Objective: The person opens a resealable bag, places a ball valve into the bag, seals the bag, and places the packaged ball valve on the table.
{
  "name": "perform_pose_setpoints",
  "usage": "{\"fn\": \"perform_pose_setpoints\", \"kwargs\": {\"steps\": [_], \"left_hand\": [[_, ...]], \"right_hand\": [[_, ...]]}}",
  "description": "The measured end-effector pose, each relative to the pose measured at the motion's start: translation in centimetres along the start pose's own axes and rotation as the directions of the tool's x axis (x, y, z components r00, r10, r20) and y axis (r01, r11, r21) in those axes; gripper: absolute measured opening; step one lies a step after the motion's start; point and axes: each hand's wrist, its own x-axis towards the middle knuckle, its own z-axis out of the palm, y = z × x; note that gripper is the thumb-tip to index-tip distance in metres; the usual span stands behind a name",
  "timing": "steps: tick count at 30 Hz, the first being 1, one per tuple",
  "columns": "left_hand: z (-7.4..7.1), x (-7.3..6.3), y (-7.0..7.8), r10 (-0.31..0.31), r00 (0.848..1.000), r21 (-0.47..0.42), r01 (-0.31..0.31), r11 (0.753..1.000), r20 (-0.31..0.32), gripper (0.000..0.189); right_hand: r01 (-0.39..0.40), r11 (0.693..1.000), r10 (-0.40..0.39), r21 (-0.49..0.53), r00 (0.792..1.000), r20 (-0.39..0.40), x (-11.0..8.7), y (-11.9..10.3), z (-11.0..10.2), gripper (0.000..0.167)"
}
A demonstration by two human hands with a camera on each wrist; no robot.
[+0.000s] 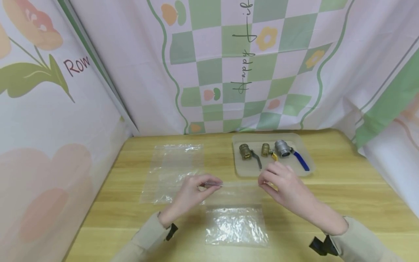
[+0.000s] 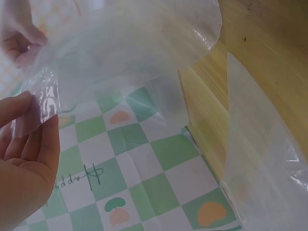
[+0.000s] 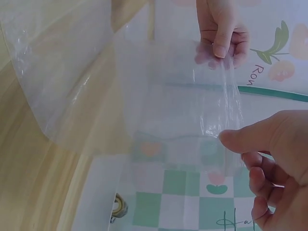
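Observation:
Both hands pinch the top edge of a clear zip bag (image 1: 240, 190), one near each end, above the middle of the table. The left hand (image 1: 198, 189) has thumb and fingers on the left end, and the right hand (image 1: 284, 183) grips the right end. In the right wrist view the bag (image 3: 168, 91) stretches between both hands, its mouth strip toward the curtain. Crinkled clear plastic (image 1: 236, 226) shines just in front; I cannot tell whether it is a separate bag. A larger clear zip bag (image 1: 176, 163) lies flat at the left.
A pale tray (image 1: 275, 171) at the back right holds a brass ball valve (image 1: 244, 151) with a grey lever, a small brass valve (image 1: 265, 149) with a yellow handle, and a silver valve (image 1: 282, 148) with a blue lever. Patterned curtains (image 1: 209, 72) enclose the wooden table.

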Motion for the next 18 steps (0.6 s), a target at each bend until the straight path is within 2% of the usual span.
{"fn": "perform_pose_setpoints", "kwargs": {"steps": [8, 13, 18], "left_hand": [[0.01, 0.03, 0.19, -0.008, 1.000, -0.009, 0.008, 1.000, 0.009, 0.015], [0.06, 0.02, 0.26, -0.027, 0.999, -0.026, 0.028, 0.999, 0.030, 0.016], [0.10, 0.23, 0.22, -0.018, 0.999, -0.036, 0.019, 0.999, 0.029, 0.018]], "right_hand": [[0.017, 1.000, -0.017, -0.024, 1.000, -0.001, 0.03, -0.10, 0.15, 0.034], [0.017, 1.000, -0.017, -0.014, 1.000, 0.006, -0.15, -0.08, 0.29, 0.034], [0.017, 1.000, -0.017, 0.010, 1.000, 0.006, -0.13, -0.12, 0.15, 0.033]]}}
